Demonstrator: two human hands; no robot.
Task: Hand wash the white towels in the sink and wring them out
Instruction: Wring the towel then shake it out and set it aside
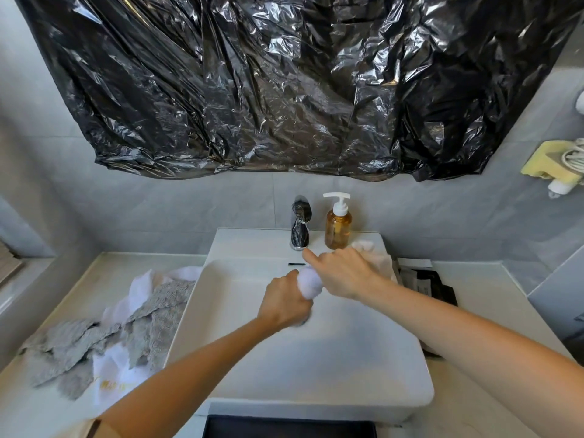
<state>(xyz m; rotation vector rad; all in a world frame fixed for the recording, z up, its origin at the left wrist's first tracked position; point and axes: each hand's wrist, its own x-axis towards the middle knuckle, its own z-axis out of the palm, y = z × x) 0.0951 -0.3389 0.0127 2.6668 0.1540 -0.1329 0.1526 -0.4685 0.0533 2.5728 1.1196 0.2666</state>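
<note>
A white towel [309,283], twisted into a tight roll, is held above the white sink [316,358]. My left hand [286,303] grips its lower end and my right hand [343,273] grips its upper end, index finger stretched toward the tap. Most of the roll is hidden inside the two fists. Another white towel [377,259] lies bunched on the sink's back right corner, behind my right hand.
A chrome tap [301,227] and an amber pump soap bottle [338,224] stand at the sink's back rim. Grey and white cloths [110,327] lie heaped on the left counter. Dark packets [426,284] sit on the right counter. Black plastic sheeting [284,83] covers the wall above.
</note>
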